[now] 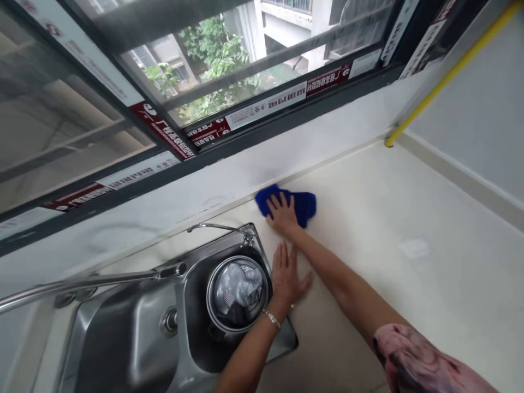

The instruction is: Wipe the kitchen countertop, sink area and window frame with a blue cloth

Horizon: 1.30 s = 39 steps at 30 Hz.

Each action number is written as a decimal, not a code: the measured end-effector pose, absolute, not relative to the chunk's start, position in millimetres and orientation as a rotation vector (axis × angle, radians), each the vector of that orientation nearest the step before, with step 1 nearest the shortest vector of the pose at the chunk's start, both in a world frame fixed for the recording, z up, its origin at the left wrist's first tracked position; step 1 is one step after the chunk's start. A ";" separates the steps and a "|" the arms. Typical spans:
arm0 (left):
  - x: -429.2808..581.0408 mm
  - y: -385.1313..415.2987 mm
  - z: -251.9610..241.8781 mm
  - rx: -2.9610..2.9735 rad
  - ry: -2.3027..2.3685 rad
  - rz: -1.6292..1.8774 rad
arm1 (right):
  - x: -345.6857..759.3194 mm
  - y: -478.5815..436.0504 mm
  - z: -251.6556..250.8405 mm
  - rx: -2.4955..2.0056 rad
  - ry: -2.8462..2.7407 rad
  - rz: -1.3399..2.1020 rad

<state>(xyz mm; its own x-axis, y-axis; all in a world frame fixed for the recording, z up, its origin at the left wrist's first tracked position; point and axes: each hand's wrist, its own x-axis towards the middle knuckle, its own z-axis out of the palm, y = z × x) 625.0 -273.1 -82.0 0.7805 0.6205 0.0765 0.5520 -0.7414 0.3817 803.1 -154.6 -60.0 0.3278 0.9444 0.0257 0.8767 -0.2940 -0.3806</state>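
My right hand [283, 214] lies flat on a blue cloth [305, 206], its fingers spread over the cloth's left half. Under it is the pale countertop [368, 229], close to the wall below the window. My left hand [289, 277], with a bracelet at the wrist, rests palm down beside the sink's right rim, fingers stretched and thumb apart, holding nothing. To its left, a round metal strainer pot [210, 297] stands in the right basin of the steel sink [184, 338]. A crumpled clear plastic bag [241, 284] and something dark lie inside the pot.
A thin curved spout [216, 225] rises at the sink's back corner, and a larger chrome faucet [123, 279] reaches over the left basin. Behind runs a dark window frame [229, 150]. A yellow pipe [450, 73] meets the counter at the back right. A whitish patch [414, 248] marks the counter.
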 end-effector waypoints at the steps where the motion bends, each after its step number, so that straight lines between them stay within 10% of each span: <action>1: 625.3 -272.6 -82.6 2.623 0.896 0.287 | 787.8 -157.1 -59.6 -2.162 -1.745 0.314; 16: 576.5 -322.0 -79.9 2.501 -0.002 0.438 | 763.7 -450.5 -74.3 -2.046 -1.978 0.280; 24: 406.9 -332.9 -70.5 2.260 0.876 0.659 | 808.2 -696.6 -76.4 -2.696 -1.408 0.097; 31: 272.6 -340.3 -71.1 2.082 1.539 0.686 | 874.8 -596.5 -69.7 -3.050 -0.623 0.027; 39: 256.0 -374.0 -73.9 2.022 1.628 0.686 | 803.6 -400.9 -57.2 -2.784 -1.237 0.133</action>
<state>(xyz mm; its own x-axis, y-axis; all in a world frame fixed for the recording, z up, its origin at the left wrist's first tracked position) 256.0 -374.0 -73.9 0.1787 0.9790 0.0980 0.7539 -0.2002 0.6257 803.6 -400.9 -57.2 0.6678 0.7431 -0.0419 0.7351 -0.6674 -0.1194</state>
